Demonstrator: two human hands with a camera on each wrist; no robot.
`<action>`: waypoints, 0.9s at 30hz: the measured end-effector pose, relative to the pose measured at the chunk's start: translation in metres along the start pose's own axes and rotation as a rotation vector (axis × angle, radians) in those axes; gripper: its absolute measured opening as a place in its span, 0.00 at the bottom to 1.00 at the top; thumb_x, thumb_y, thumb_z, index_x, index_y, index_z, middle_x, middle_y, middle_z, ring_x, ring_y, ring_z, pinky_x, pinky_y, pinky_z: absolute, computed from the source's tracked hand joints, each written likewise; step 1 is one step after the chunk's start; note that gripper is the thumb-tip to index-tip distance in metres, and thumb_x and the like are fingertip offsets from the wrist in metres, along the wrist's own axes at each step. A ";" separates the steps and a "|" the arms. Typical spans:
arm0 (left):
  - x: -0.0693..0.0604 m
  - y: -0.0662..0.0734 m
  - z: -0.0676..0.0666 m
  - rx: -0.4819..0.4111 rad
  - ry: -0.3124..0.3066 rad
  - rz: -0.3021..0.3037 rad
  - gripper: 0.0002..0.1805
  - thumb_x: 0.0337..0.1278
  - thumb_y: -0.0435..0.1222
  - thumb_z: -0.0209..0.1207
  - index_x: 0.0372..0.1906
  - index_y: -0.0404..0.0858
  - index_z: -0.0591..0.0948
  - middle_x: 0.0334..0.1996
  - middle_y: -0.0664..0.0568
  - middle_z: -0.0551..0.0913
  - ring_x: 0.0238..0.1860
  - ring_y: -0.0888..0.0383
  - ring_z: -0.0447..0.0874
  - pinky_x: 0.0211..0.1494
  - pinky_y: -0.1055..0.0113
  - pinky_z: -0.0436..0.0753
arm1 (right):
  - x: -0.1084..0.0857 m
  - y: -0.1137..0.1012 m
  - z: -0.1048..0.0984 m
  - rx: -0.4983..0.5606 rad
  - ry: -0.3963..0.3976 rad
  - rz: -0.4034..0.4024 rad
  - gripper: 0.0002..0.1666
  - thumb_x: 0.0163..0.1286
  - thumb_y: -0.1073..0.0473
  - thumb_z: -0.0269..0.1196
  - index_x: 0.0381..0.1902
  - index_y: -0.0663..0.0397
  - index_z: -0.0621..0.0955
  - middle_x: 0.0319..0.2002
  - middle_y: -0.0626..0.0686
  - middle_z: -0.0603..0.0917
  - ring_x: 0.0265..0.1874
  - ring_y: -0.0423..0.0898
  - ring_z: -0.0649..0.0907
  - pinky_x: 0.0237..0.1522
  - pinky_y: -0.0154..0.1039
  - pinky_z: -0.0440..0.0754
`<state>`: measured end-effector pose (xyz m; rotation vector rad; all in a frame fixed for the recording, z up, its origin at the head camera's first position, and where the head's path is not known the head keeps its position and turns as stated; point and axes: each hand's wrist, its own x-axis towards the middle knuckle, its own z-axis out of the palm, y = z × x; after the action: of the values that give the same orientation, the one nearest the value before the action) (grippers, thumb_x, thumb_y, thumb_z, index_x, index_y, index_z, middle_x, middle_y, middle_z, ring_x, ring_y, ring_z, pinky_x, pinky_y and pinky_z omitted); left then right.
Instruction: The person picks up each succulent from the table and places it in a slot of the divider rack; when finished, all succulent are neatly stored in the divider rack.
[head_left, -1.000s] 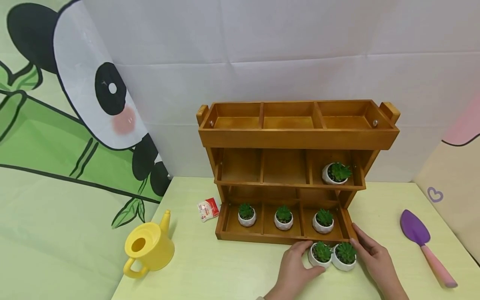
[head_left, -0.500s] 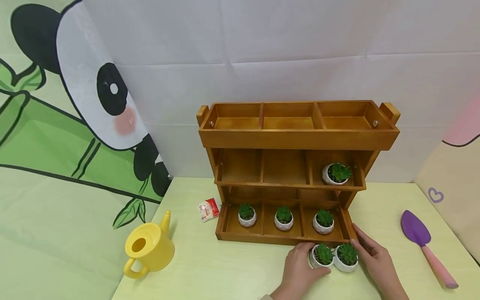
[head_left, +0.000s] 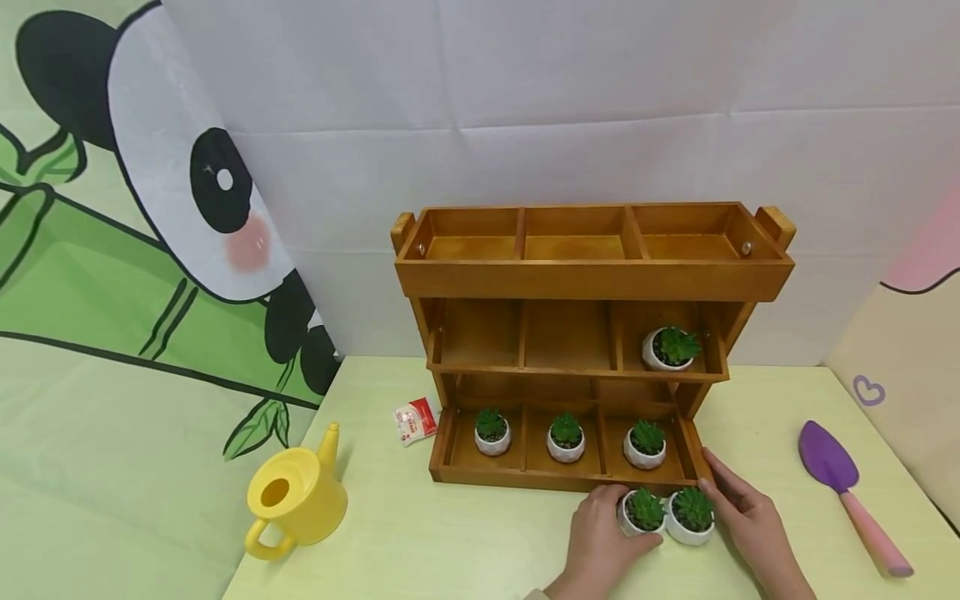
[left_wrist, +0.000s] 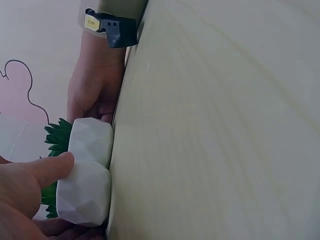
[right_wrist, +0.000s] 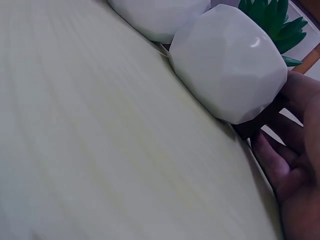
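Two potted succulents in white faceted pots stand side by side on the table before the shelf's lower right corner. My left hand (head_left: 603, 537) holds the left potted succulent (head_left: 643, 510), with the thumb across its near side in the left wrist view and fingers at its far left. The right potted succulent (head_left: 690, 515) touches its neighbour. Beside it, my right hand (head_left: 750, 518) rests with extended fingers against the right end of the wooden three-tier shelf (head_left: 592, 282); its thumb lies close to the right pot. Contact between that thumb and pot is unclear.
Each bottom-tier compartment has one succulent (head_left: 491, 433); another succulent (head_left: 670, 348) sits in the middle tier's right compartment. A yellow watering can (head_left: 300, 492) stands left, near a red-white packet (head_left: 415, 420). On the right lies a purple trowel (head_left: 828, 458) with a pink handle.
Over the last second, my left hand and the two front pots have shifted slightly to the right. My right hand stays at the shelf's corner.
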<state>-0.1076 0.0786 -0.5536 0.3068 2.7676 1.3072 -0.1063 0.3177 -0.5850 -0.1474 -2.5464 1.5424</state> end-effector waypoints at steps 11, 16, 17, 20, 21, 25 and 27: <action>0.000 -0.003 -0.007 -0.038 -0.004 0.062 0.29 0.38 0.45 0.85 0.51 0.46 0.88 0.46 0.63 0.85 0.48 0.60 0.82 0.53 0.62 0.82 | 0.000 0.000 -0.001 -0.022 0.003 -0.012 0.34 0.81 0.46 0.60 0.78 0.51 0.71 0.74 0.55 0.71 0.58 0.15 0.67 0.54 0.14 0.69; 0.000 -0.005 -0.008 -0.080 -0.007 0.066 0.30 0.37 0.42 0.85 0.52 0.44 0.89 0.46 0.64 0.85 0.49 0.61 0.82 0.54 0.63 0.82 | 0.000 -0.001 -0.001 -0.028 -0.001 -0.002 0.34 0.81 0.45 0.60 0.78 0.51 0.71 0.74 0.56 0.71 0.58 0.15 0.67 0.53 0.13 0.69; 0.000 -0.006 -0.008 -0.088 -0.007 0.068 0.30 0.37 0.42 0.85 0.52 0.44 0.89 0.47 0.64 0.85 0.50 0.61 0.82 0.55 0.63 0.82 | 0.000 -0.001 -0.001 -0.029 -0.001 -0.001 0.34 0.81 0.45 0.60 0.78 0.51 0.71 0.74 0.56 0.71 0.58 0.15 0.67 0.53 0.13 0.69; 0.000 -0.007 -0.009 -0.102 -0.010 0.076 0.31 0.37 0.42 0.85 0.53 0.44 0.89 0.48 0.65 0.85 0.51 0.61 0.82 0.56 0.64 0.82 | 0.000 -0.001 -0.001 -0.029 -0.004 0.003 0.35 0.80 0.44 0.60 0.78 0.50 0.71 0.74 0.55 0.70 0.58 0.15 0.67 0.53 0.13 0.69; 0.000 -0.008 -0.009 -0.102 -0.010 0.079 0.31 0.37 0.42 0.85 0.54 0.44 0.89 0.48 0.64 0.85 0.51 0.62 0.82 0.56 0.64 0.82 | 0.000 -0.001 -0.002 -0.029 -0.005 0.006 0.35 0.80 0.44 0.60 0.78 0.49 0.71 0.74 0.55 0.70 0.58 0.15 0.67 0.53 0.13 0.69; 0.000 -0.008 -0.011 -0.113 -0.015 0.085 0.33 0.37 0.42 0.86 0.55 0.44 0.89 0.50 0.64 0.86 0.53 0.63 0.82 0.57 0.65 0.82 | 0.000 -0.001 -0.002 -0.028 -0.010 0.012 0.35 0.80 0.43 0.60 0.78 0.48 0.70 0.74 0.54 0.70 0.58 0.15 0.66 0.53 0.13 0.69; 0.001 -0.007 -0.014 -0.134 -0.022 0.084 0.33 0.37 0.41 0.86 0.56 0.43 0.89 0.51 0.64 0.86 0.54 0.64 0.82 0.58 0.66 0.82 | 0.000 -0.001 -0.002 -0.029 -0.010 0.013 0.35 0.80 0.43 0.60 0.78 0.48 0.70 0.74 0.55 0.70 0.58 0.15 0.66 0.53 0.13 0.68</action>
<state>-0.1112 0.0640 -0.5504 0.4300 2.6597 1.4901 -0.1056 0.3186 -0.5829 -0.1608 -2.5817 1.5148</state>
